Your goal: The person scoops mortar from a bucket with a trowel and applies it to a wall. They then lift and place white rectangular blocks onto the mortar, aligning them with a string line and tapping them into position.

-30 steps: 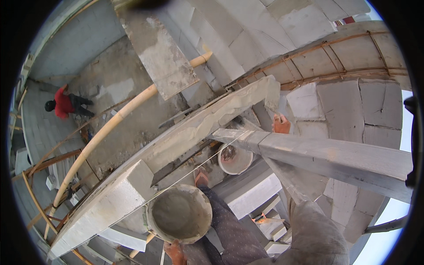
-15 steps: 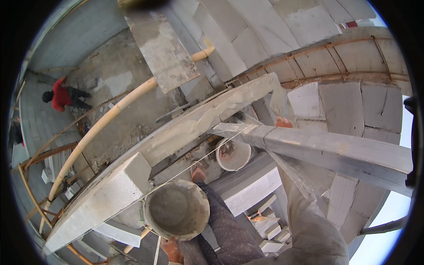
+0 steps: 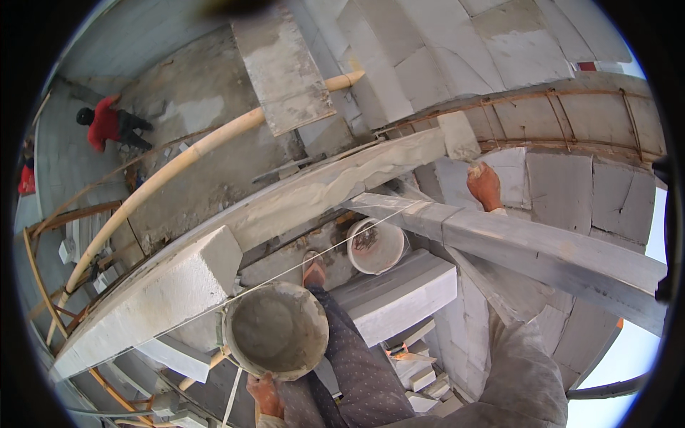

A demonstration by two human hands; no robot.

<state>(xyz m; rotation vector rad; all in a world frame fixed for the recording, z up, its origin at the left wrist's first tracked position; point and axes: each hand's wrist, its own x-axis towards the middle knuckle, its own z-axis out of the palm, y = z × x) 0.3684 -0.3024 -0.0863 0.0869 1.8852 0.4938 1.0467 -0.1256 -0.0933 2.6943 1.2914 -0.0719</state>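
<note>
1. Bucket, head view: it is sitting just beside the person's trousered leg, with grey mortar lying below its rim; its support is not showing clearly.
2. Left hand is clasping the bucket's near rim in a narrow grip.
3. Handling, as judged: the load is probably weighing heavily, the wall seeming stiff, the smeared rim possibly slippery; opposite rim sides are offering the surest hold.
4. Right hand is making a tight fist around what is appearing to be a trowel, likely light and rigid, best held by its handle, which the fingers are hiding.
5. Surface: a soft-looking mortar bed is covering the ledge; a white block is standing at its left, and a string is running alongside.
6. Room: a grey beam is crossing at right; a red-shirted co-worker is occupying the far left.
</note>
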